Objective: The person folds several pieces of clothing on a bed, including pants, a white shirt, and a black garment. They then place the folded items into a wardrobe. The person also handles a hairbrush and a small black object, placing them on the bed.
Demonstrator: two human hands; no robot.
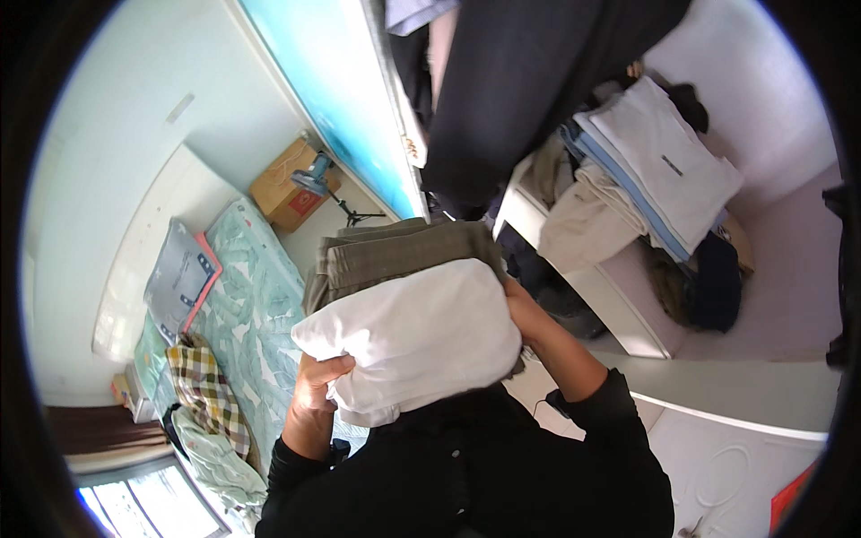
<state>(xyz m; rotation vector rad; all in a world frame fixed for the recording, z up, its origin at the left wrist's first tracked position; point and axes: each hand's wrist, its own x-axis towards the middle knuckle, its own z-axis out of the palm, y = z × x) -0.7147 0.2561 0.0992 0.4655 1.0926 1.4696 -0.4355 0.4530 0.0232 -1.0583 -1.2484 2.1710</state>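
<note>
In front of my chest I carry a small stack of folded clothes. A white folded garment [421, 332] lies on top, and olive-brown folded clothes [408, 253] show beneath it along the far side. My left hand [316, 381] grips the near left corner, its thumb pressed on the white cloth and its other fingers mostly hidden. At the right end, my right hand [525, 316] holds the stack from the side; its fingertips are out of sight behind the cloth.
To the right, a white wardrobe shelf [780, 386] bears a pile with a white shirt [668, 166], blue cloth and beige trousers [596, 215]. Dark clothes [529, 99] hang ahead. On the left are a bed [256, 287], a cardboard box [285, 184] and a small tripod fan [314, 175].
</note>
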